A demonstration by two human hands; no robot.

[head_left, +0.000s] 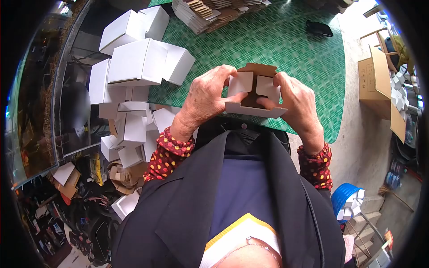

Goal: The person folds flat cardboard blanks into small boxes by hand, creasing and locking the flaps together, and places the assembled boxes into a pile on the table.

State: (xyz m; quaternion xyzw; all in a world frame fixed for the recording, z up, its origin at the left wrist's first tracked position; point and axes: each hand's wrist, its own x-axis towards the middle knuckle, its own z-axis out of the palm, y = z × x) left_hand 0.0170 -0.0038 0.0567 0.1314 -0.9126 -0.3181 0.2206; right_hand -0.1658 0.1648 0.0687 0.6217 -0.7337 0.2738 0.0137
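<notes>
cardboard box (254, 110) over the green table (304, 58) is pinched at opposite sides by left hand (208, 89) and right hand (298, 100), apparently mid-folding, next calling for even thumb pressure on its flaps (241, 81).

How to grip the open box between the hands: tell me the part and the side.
Hold the box by its two ends: left hand from the left, right hand from the right. That seems best, since the back flap and front flap splay outward and would likely bend, while the ends face each other.
</notes>
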